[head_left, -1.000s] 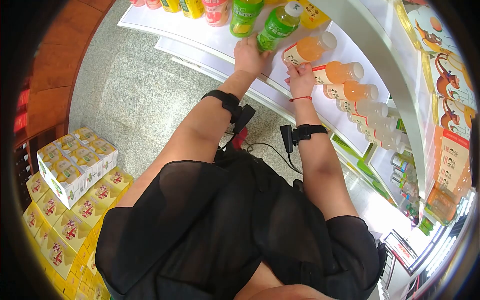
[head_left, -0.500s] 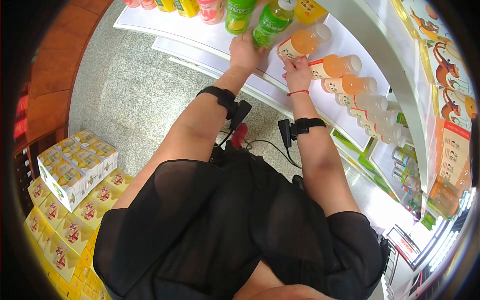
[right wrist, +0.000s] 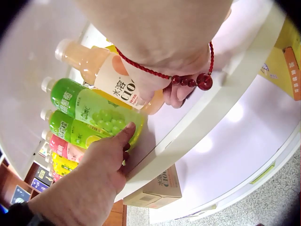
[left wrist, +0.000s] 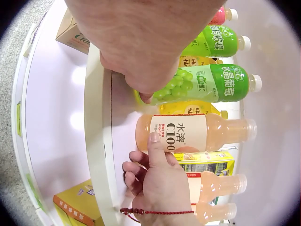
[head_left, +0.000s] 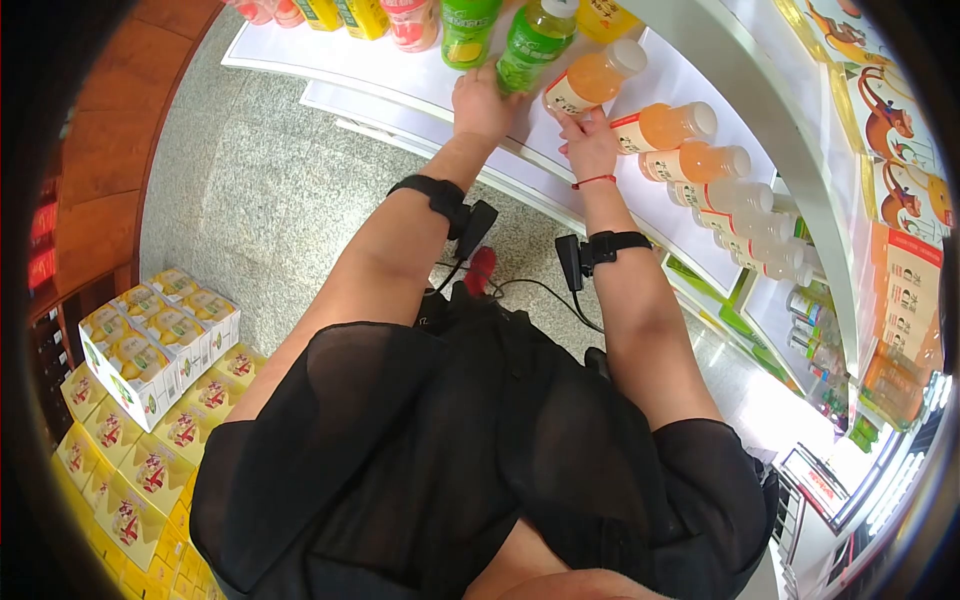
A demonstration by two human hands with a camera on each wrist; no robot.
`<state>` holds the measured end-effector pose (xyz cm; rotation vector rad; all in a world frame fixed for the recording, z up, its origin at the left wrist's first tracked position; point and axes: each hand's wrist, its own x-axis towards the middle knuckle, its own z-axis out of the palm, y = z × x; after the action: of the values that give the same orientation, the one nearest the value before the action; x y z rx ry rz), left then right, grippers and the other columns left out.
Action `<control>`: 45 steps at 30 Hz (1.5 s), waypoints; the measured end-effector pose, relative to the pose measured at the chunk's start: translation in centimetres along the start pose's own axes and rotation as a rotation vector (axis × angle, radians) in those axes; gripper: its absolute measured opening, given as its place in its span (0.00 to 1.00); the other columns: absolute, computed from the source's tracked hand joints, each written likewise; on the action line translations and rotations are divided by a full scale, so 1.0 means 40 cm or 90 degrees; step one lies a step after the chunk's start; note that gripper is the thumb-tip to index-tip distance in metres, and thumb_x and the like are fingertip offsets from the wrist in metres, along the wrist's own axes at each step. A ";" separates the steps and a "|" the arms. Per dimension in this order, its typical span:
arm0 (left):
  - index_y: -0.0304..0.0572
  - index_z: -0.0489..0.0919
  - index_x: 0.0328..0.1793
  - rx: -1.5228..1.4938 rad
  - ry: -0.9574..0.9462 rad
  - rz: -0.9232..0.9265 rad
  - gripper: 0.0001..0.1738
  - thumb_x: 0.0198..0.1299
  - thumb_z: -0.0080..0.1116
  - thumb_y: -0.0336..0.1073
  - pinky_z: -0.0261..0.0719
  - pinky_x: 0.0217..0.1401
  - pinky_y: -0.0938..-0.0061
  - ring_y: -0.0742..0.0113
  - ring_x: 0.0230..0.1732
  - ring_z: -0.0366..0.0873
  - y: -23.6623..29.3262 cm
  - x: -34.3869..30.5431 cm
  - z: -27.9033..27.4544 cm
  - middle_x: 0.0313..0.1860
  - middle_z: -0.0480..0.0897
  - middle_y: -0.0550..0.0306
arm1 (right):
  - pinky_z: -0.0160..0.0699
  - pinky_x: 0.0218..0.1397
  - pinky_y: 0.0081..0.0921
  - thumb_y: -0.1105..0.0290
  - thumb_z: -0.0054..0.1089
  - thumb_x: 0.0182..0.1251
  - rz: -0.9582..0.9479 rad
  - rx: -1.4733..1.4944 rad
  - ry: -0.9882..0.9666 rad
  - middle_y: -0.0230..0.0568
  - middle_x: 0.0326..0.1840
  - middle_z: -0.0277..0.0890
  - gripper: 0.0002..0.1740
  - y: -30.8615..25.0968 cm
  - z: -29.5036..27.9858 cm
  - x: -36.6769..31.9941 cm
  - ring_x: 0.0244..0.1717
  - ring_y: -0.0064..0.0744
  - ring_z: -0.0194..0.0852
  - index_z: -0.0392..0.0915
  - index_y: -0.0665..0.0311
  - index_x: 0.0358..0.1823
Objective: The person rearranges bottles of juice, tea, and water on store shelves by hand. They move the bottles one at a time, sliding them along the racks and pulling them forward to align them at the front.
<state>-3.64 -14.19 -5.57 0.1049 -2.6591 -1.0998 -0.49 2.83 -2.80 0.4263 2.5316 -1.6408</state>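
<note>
A green grape drink bottle (head_left: 537, 45) stands upright on the white shelf. My left hand (head_left: 482, 105) is at its base, with thumb and fingers around the lower part; the right wrist view shows the thumb (right wrist: 126, 133) against the label. Just right of it stands an orange grapefruit drink bottle (head_left: 594, 80), also upright. My right hand (head_left: 592, 146), wearing a red bead bracelet, touches its lower label with an extended thumb (left wrist: 154, 139). The other fingers (left wrist: 133, 165) are loosely bent in front of the shelf side, not around the bottle.
More orange bottles (head_left: 680, 125) line the shelf to the right. A green lemon bottle (head_left: 468, 30) and pink bottles (head_left: 412, 25) stand left. The shelf's front edge (head_left: 400, 95) runs below my hands. Yellow cartons (head_left: 150, 470) are stacked at lower left.
The head view has shifted slightly, so shelf and bottles sit a little farther left and up. Both hands stay at the same two bottles.
</note>
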 end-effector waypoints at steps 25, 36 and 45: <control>0.31 0.73 0.63 -0.005 0.001 0.048 0.40 0.44 0.75 0.42 0.76 0.53 0.59 0.47 0.49 0.78 0.000 -0.001 -0.024 0.45 0.81 0.40 | 0.80 0.28 0.23 0.58 0.70 0.57 -0.018 -0.012 0.033 0.39 0.33 0.84 0.38 0.013 -0.009 -0.027 0.24 0.28 0.81 0.65 0.58 0.68; 0.34 0.78 0.55 -0.021 -0.062 0.123 0.29 0.49 0.73 0.41 0.78 0.46 0.64 0.55 0.41 0.78 0.077 -0.136 0.001 0.38 0.80 0.50 | 0.79 0.25 0.27 0.67 0.69 0.58 -0.004 0.059 0.321 0.46 0.29 0.82 0.22 0.146 -0.207 -0.181 0.22 0.34 0.82 0.71 0.65 0.51; 0.35 0.76 0.58 0.038 -0.057 0.013 0.38 0.45 0.74 0.51 0.80 0.45 0.64 0.52 0.41 0.82 0.143 -0.110 0.051 0.39 0.82 0.47 | 0.76 0.18 0.22 0.66 0.68 0.60 0.051 0.146 0.336 0.42 0.31 0.81 0.32 0.139 -0.257 -0.177 0.20 0.26 0.78 0.65 0.67 0.63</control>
<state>0.25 -7.99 -3.86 0.0405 -2.7659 -1.0426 8.58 13.01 -1.79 1.0985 2.6108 -2.0107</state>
